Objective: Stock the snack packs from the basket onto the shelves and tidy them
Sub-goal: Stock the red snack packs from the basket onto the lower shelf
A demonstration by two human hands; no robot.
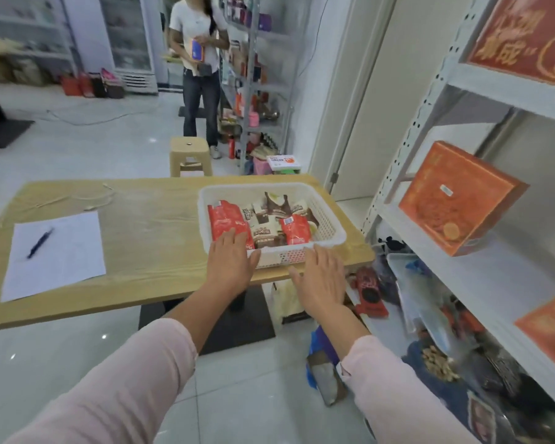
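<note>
Here, both hands reach flat and spread toward a white basket (pixel 329 219) of snack packs (pixel 293 230) on a wooden table (pixel 148 225); left hand (pixel 230 256) overlaps its near rim; right hand (pixel 319 277) hovers just beside it.

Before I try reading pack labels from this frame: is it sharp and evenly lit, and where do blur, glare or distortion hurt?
Head view: lighting even; the basket and snack packs are fairly sharp, their print too small to read; the left hand and right hand look slightly soft; the shelves bend and smear toward the right edge; small glare spots dot the floor.
</note>
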